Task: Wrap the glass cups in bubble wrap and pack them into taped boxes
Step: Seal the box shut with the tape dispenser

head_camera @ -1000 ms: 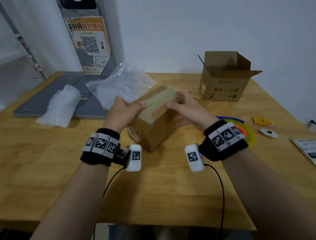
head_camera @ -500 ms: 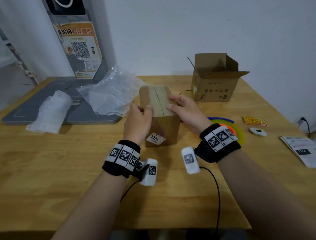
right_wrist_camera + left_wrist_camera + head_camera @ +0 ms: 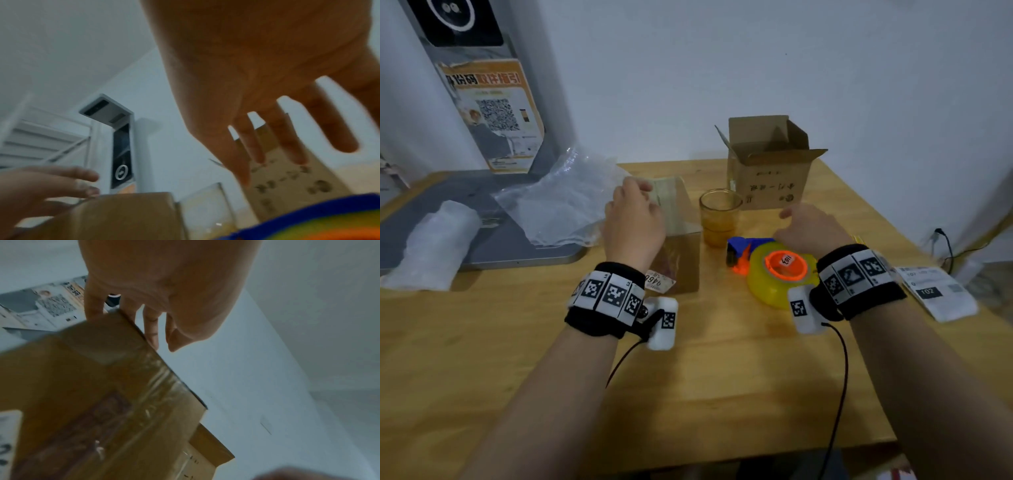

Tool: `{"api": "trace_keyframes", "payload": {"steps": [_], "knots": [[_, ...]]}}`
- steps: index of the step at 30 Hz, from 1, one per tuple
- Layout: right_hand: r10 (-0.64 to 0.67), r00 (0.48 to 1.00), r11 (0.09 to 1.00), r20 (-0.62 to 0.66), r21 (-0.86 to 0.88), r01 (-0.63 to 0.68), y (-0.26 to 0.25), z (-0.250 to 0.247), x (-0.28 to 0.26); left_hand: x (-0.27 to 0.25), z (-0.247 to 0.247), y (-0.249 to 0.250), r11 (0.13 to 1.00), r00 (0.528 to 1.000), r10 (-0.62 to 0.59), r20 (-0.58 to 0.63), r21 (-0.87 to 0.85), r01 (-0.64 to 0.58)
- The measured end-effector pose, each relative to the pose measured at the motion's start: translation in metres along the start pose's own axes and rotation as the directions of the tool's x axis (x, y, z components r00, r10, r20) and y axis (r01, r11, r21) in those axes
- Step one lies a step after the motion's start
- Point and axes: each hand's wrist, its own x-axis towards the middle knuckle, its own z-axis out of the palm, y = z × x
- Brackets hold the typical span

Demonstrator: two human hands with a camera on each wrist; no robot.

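Observation:
A closed, taped cardboard box (image 3: 681,240) stands upright on the wooden table (image 3: 722,394). My left hand (image 3: 635,205) rests on its top left edge with straight fingers (image 3: 151,327); the box (image 3: 92,394) fills the left wrist view. A bare glass cup (image 3: 719,216) stands just right of the box. Behind the cup is an open cardboard box (image 3: 767,168) with its flaps up. My right hand (image 3: 803,224) hovers with spread fingers (image 3: 296,146) and holds nothing, above a yellow and orange tape dispenser (image 3: 780,274).
A loose bubble wrap sheet (image 3: 558,205) and a wrapped white bundle (image 3: 434,243) lie at the left on a grey mat (image 3: 493,253). A paper label (image 3: 935,294) lies at the right table edge. A poster stand (image 3: 493,113) rises at the back left.
My right hand let go of the taped box and moved right, over the tape dispenser. The box now stands upright under my left hand alone. The glass cup came into view.

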Motion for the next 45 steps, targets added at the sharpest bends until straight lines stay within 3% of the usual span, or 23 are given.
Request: {"api": "trace_keyframes", "payload": {"steps": [4,7,14,20,22,24,27,30,33,35,38,41,45], "knots": [[0.133,0.963,0.991,0.234,-0.058,-0.122,0.034,0.008,0.007,0.000,0.012,-0.001,0.987,0.973,-0.159,0.169,0.014,0.159],[0.129,0.952,0.992,0.276,-0.042,-0.122,0.040,0.016,0.010,0.003,0.014,-0.010,0.993,0.987,-0.100,0.129,-0.045,0.107],[0.112,0.978,0.988,0.178,0.086,-0.129,0.039,0.014,0.001,0.006,0.008,-0.005,0.999,0.992,-0.040,0.123,0.000,0.040],[0.022,1.000,0.939,0.011,0.342,-0.024,0.029,-0.007,-0.016,-0.004,-0.002,0.017,0.996,0.995,0.079,-0.062,-0.030,-0.081],[0.002,0.999,0.907,-0.039,0.421,0.015,0.020,-0.015,-0.019,-0.006,-0.008,0.026,0.991,0.999,0.018,0.034,-0.131,-0.013],[-0.025,0.994,0.875,-0.104,0.479,0.072,0.008,-0.021,-0.023,-0.008,-0.013,0.036,0.939,0.963,-0.105,0.248,-0.293,0.178],[-0.077,0.971,0.841,-0.225,0.509,0.185,-0.008,-0.025,-0.027,-0.013,-0.018,0.044,0.788,0.826,-0.236,0.513,-0.396,0.471],[-0.127,0.937,0.822,-0.327,0.494,0.283,-0.020,-0.021,-0.030,-0.016,-0.024,0.046,0.686,0.749,-0.214,0.627,-0.449,0.572],[-0.136,0.905,0.790,-0.403,0.507,0.345,-0.029,-0.015,-0.031,-0.018,-0.033,0.041,0.626,0.718,-0.194,0.669,-0.479,0.615],[-0.129,0.879,0.771,-0.458,0.511,0.380,-0.033,-0.010,-0.033,-0.019,-0.038,0.036,0.613,0.742,-0.182,0.645,-0.516,0.599],[-0.134,0.843,0.740,-0.521,0.513,0.435,-0.038,-0.003,-0.034,-0.019,-0.043,0.034,0.605,0.829,-0.192,0.525,-0.602,0.522],[-0.151,0.811,0.690,-0.565,0.527,0.496,-0.043,0.002,-0.037,-0.018,-0.051,0.039,0.652,0.898,-0.188,0.398,-0.633,0.417],[-0.164,0.741,0.591,-0.651,0.536,0.602,-0.049,0.001,-0.043,-0.015,-0.056,0.040,0.678,0.946,-0.155,0.286,-0.666,0.313]]}}
